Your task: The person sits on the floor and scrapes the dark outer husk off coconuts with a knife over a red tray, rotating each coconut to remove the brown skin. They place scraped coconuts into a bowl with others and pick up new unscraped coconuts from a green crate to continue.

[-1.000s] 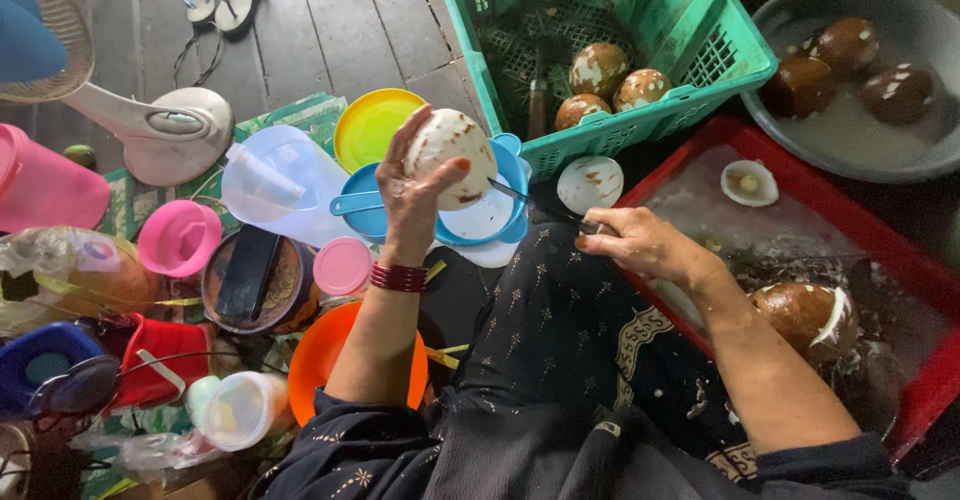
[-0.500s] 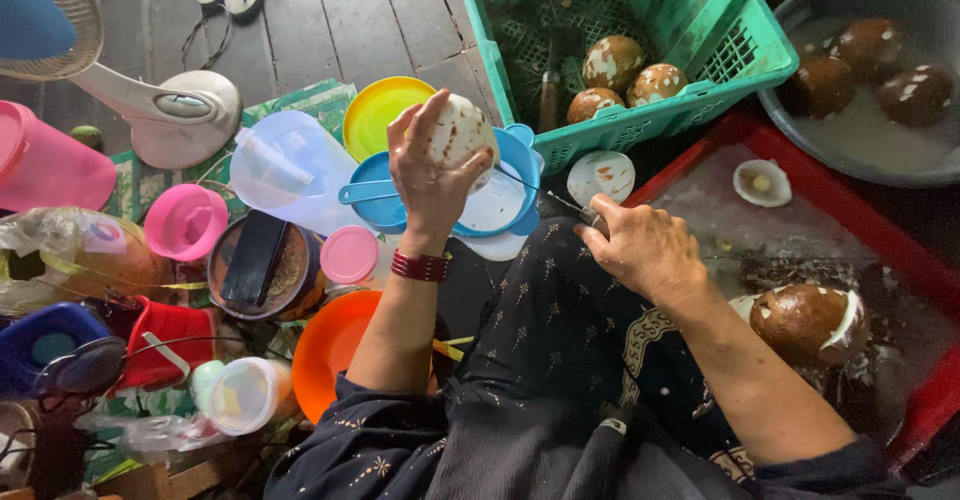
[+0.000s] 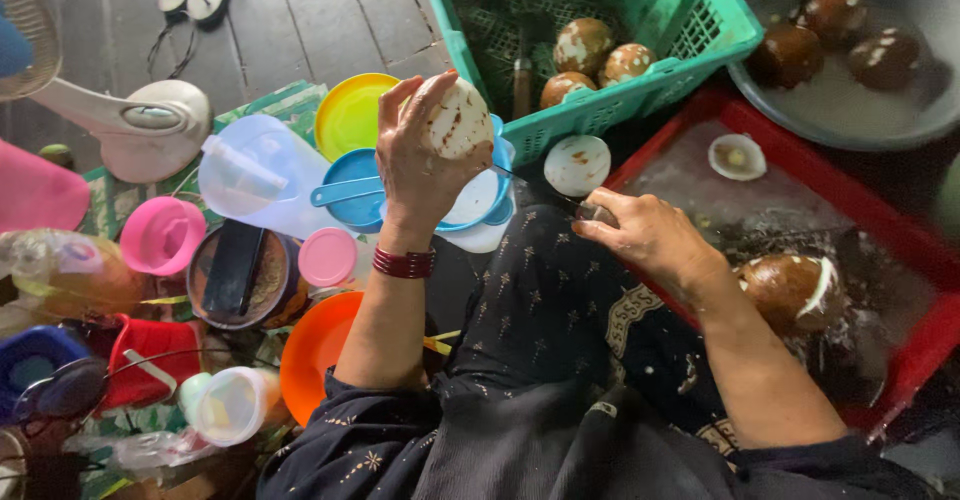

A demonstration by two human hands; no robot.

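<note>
You are holding a peeled coconut [image 3: 458,117] up in your left hand [image 3: 420,165], fingers wrapping its near side and thumb pressing the top, so the hand is closing firmly around it. The coconut is mostly white with brown flecks, and it is sitting above the blue bowl [image 3: 352,177] and the green crate [image 3: 640,40]. Your right hand [image 3: 645,235] is resting lower and to the right, over your dark skirt, curling shut around something small; a thin dark blade seems to be poking out toward the coconut, but it is too small to tell for sure. The coconut is lying up and to the left of your right hand, well apart from it, with the left hand the only one touching it. A cut white piece [image 3: 577,164] is lying between the two hands, just beside the red tray [image 3: 905,250], where a half-peeled brown coconut [image 3: 790,290] is sitting in water.
</note>
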